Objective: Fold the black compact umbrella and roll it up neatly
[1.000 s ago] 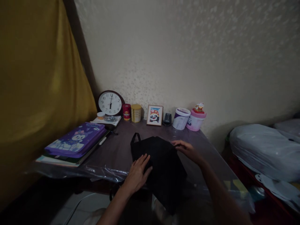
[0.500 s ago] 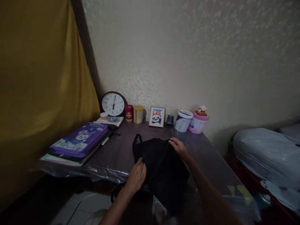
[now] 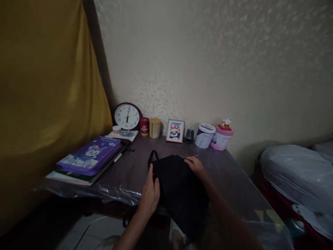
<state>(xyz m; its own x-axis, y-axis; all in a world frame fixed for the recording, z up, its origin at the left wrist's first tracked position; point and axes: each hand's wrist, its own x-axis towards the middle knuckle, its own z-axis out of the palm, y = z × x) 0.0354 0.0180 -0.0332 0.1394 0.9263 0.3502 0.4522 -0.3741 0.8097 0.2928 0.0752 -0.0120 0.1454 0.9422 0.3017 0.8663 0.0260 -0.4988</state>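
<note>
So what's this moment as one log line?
left hand: at left edge of black cloth item | right hand: gripping its top edge | strap loop: upper left | table: under its upper part

There are 1 black bag (image 3: 179,191), 1 clock (image 3: 127,118), 1 picture frame (image 3: 175,131).

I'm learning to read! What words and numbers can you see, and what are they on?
"1" through "12": on the clock.
Too small or blurred to read: marks on the red tin, purple case, white tub and framed picture, plus the tiny mark under the clock's "12".
Black bag: no writing visible.
</note>
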